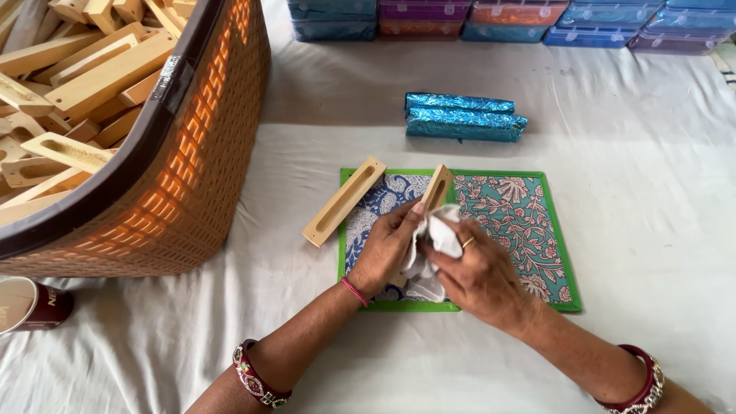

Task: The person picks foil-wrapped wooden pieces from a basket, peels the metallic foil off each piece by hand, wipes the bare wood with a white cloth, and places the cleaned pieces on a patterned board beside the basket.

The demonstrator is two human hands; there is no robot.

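My left hand (386, 249) grips a long slotted wooden piece (437, 186) that tilts up over a patterned mat with a green border (529, 222). A white cloth (433, 245) is bunched in my right hand (479, 276) and pressed against the lower part of that piece. A second slotted wooden piece (344, 200) lies flat to the left, half on the mat's left edge and apart from both hands.
A large brown woven basket (195, 169) full of several similar wooden pieces stands at the left. Two shiny blue foil packets (464, 116) lie beyond the mat. Coloured plastic boxes (537, 19) line the far edge. A dark red cup (31, 307) lies at the lower left.
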